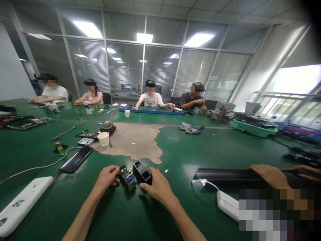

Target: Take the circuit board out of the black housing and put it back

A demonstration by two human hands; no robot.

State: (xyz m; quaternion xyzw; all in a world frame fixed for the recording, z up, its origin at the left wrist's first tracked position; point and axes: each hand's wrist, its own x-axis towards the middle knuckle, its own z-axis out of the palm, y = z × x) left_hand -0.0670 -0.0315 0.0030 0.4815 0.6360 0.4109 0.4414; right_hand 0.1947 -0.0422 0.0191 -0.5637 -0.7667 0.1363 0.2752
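Observation:
My left hand is closed on the left edge of a green circuit board that has a small bluish screen. In my right hand is a dark and grey plastic housing with rectangular openings, held tilted, its right side between thumb and fingers. The board and the housing are close beside each other, just above the green table. The fingertips of my right hand are partly hidden behind the housing.
A phone and a white power strip lie left. Ahead are a paper cup and electronic parts. A person's hands hold a black bar at right, by a white block. Several people sit across the table.

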